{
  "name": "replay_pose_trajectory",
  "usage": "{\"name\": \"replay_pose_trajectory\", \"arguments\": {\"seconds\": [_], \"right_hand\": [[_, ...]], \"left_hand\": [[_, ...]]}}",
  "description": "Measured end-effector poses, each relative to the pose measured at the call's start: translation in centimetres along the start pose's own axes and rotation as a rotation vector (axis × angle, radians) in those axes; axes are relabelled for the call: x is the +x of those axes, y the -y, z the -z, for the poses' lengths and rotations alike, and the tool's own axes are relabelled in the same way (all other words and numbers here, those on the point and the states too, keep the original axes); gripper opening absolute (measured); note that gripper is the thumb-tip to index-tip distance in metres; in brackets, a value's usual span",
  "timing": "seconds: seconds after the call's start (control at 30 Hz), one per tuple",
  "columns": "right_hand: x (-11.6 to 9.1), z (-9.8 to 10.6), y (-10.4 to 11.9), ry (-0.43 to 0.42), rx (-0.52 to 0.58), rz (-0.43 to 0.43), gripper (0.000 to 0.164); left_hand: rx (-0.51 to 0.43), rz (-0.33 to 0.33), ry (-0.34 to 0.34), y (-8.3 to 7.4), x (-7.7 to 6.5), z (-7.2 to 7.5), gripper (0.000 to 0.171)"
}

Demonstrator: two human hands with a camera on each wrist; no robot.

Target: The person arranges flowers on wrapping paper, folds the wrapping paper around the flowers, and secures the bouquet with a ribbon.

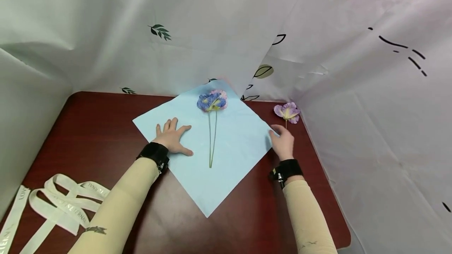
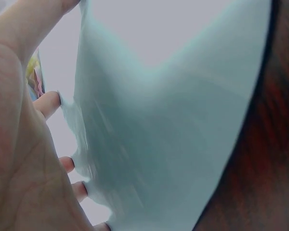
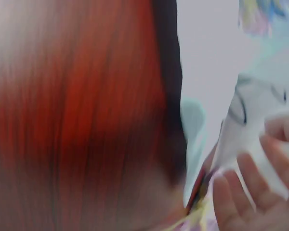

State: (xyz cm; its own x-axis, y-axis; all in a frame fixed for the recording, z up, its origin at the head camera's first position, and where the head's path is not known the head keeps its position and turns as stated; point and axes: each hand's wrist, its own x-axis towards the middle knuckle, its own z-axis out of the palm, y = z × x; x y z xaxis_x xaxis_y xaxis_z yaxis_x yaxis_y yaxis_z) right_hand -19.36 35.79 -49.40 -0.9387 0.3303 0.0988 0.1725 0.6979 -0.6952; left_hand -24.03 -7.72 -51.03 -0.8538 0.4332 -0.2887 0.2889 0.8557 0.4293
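Observation:
A light blue square sheet (image 1: 240,136) of wrapping paper lies turned like a diamond on the dark red table. Two long-stemmed flowers lie along its middle: a blue flower (image 1: 208,102) overlapping a pink flower (image 1: 223,94). My left hand (image 1: 171,138) rests on the sheet's left part, fingers spread; its fingertips meet the paper (image 2: 135,144) in the left wrist view. At the sheet's right corner is my right hand (image 1: 283,142), its fingers loosely bent. The right wrist view shows those fingers (image 3: 250,178) apart, beside the curled-up corner (image 3: 193,120).
A purple flower (image 1: 287,112) lies at the table's back right, just beyond my right hand. White printed ribbon (image 1: 67,203) sits in loose loops at the front left. Pale sheeting (image 1: 197,30) with leaf prints rises behind the table and along its sides.

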Motion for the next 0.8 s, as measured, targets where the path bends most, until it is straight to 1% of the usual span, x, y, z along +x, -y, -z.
{"name": "replay_pose_trajectory", "arguments": {"seconds": [0.03, 0.07, 0.1, 0.13, 0.23, 0.3, 0.37, 0.47, 0.53, 0.63, 0.8], "right_hand": [[0.2, 0.5, -0.7, -0.046, -0.006, -0.04, 0.034], [0.4, 0.9, -1.3, -0.075, -0.024, -0.083, 0.037], [0.5, 1.4, -2.0, -0.083, -0.043, -0.122, 0.041], [0.6, 1.7, -2.5, -0.073, -0.064, -0.159, 0.046], [0.5, 2.6, -4.1, 0.033, -0.106, -0.255, 0.059], [0.4, 2.9, -5.0, 0.108, -0.086, -0.292, 0.065], [0.2, 3.0, -5.6, 0.144, -0.055, -0.306, 0.067], [0.2, 3.1, -6.4, 0.15, -0.005, -0.31, 0.065], [0.3, 3.2, -6.7, 0.151, 0.008, -0.319, 0.062], [0.5, 3.3, -7.0, 0.156, -0.001, -0.344, 0.059], [1.1, 3.2, -6.6, 0.139, -0.076, -0.325, 0.057]], "left_hand": [[-0.001, 0.003, 0.003, 0.0, 0.1, -0.1, 0.113], [0.0, 0.005, 0.005, 0.0, 0.2, -0.2, 0.113], [-0.002, 0.005, 0.004, 0.0, 0.3, -0.2, 0.113], [0.0, 0.008, 0.005, 0.0, 0.3, -0.2, 0.113], [0.001, 0.011, 0.01, 0.0, 0.5, -0.2, 0.113], [-0.003, 0.007, 0.012, -0.1, 0.5, -0.1, 0.113], [0.004, 0.004, 0.014, -0.1, 0.6, -0.1, 0.114], [0.01, 0.008, 0.014, 0.0, 0.6, -0.1, 0.114], [0.01, 0.014, 0.014, 0.0, 0.5, -0.1, 0.115], [0.001, 0.017, 0.022, 0.0, 0.3, 0.0, 0.115], [0.001, 0.016, 0.018, -0.1, 0.3, -0.1, 0.114]]}}
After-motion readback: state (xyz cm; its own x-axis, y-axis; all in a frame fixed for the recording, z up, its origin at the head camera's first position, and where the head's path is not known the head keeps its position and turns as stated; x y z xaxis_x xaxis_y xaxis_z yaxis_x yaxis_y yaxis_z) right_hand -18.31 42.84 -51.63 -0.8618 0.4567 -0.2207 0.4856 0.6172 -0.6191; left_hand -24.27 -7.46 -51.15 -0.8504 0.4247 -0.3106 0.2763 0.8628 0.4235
